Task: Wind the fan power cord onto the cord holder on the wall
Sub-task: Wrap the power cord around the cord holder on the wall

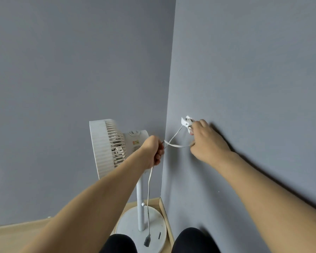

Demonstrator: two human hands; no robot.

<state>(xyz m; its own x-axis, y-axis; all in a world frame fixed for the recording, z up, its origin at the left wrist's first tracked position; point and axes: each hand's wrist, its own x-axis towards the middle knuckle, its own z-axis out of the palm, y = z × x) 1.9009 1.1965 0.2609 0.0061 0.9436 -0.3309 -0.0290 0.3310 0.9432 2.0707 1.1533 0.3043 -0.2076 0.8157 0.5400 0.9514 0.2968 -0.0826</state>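
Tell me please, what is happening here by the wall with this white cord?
A person is winding the fan's power cord onto the white cord holder on the wall. The right hand holds the cord at the holder; the left hand grips the slack. The plug end hangs loose above the base of the standing fan, so most of the cord is not yet wound.
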